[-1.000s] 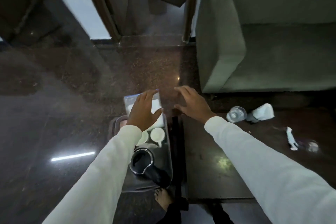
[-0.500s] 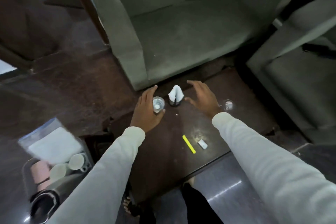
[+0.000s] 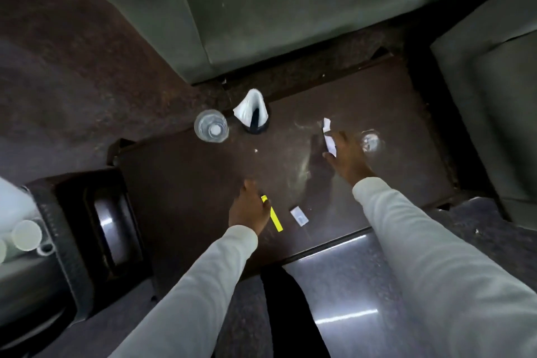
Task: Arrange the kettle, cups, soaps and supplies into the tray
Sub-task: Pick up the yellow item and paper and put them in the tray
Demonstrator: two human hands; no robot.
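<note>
On the dark low table (image 3: 180, 171), my left hand (image 3: 249, 208) is curled down on the upper end of a yellow sachet stick (image 3: 274, 218) that lies flat. Farther right, my right hand (image 3: 347, 158) pinches the lower end of a white paper sachet (image 3: 327, 134) between thumb and forefinger. A small white packet (image 3: 299, 216) lies between my arms. A clear glass (image 3: 211, 126) stands at the table's far left corner, beside a glass holding a folded white napkin (image 3: 252, 113). Another clear glass (image 3: 370, 141) stands just right of my right hand. The tray (image 3: 17, 293) with white cups (image 3: 26, 234) shows at the left edge.
A grey-green armchair (image 3: 261, 9) stands behind the table and a second one (image 3: 494, 96) at the right. A dark boxy stand (image 3: 87, 227) sits between the tray and the table. Glossy dark floor (image 3: 343, 285) lies in front, with my dark trouser leg (image 3: 290, 314) below.
My view has swung from the tray to the table. My left hand has moved from the clear glass back to the yellow stick. My right hand has reached right onto the white sachet.
</note>
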